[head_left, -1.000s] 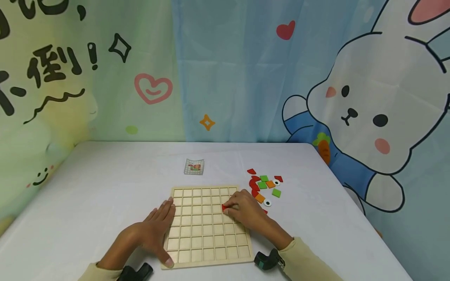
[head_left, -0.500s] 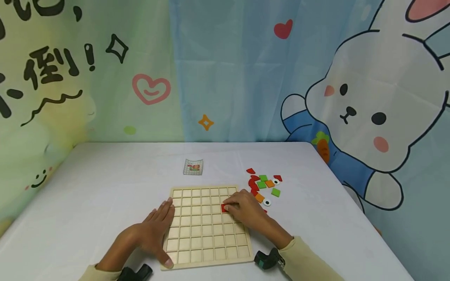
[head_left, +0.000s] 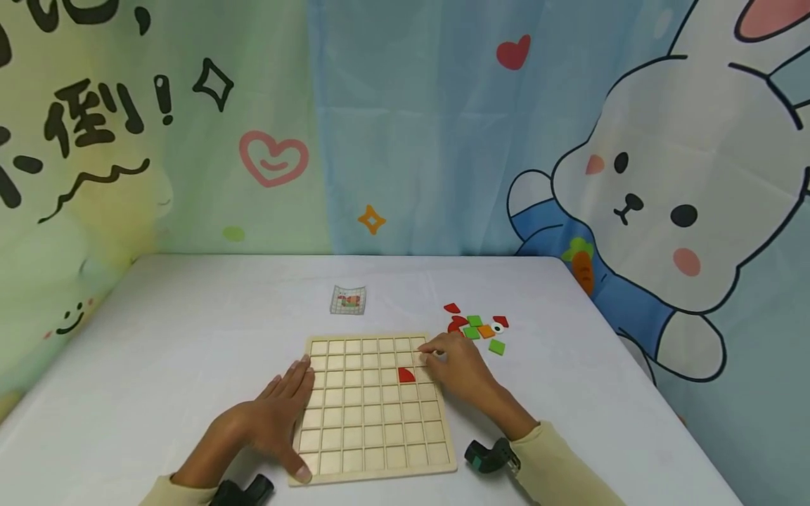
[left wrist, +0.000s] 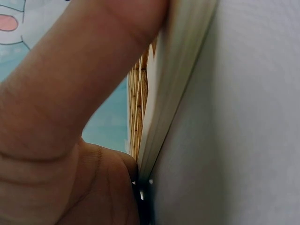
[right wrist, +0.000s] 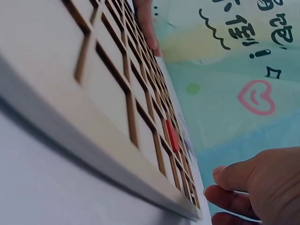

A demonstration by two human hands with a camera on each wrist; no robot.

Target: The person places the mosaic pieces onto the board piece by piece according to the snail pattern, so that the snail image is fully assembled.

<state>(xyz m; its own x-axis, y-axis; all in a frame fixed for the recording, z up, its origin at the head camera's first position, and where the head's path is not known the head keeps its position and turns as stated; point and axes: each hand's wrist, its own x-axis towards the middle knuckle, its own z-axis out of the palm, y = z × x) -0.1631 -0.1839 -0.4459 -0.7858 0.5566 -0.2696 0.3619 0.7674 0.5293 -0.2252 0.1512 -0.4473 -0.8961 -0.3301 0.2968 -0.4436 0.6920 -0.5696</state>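
Note:
A wooden grid board (head_left: 363,419) lies on the table. One red piece with a curved edge (head_left: 406,375) sits in a cell toward its upper right; the right wrist view shows this red piece (right wrist: 172,136) edge-on. Along the board's left side rests my left hand (head_left: 272,414), fingers stretched out and thumb over the near left corner. My right hand (head_left: 460,369) hovers at the board's right edge, beyond the red piece. In the right wrist view the right hand (right wrist: 255,185) has its thumb and fingers apart, with nothing between them.
Right of the board lie loose red pieces (head_left: 458,321), green squares (head_left: 497,347), an orange piece (head_left: 486,331) and a white eye piece (head_left: 498,328). My right hand hides part of this group. A small picture card (head_left: 348,301) lies behind the board.
My right hand has let go of the red piece, leaving it in its cell, and has moved up and to the right. My left hand stays in place.

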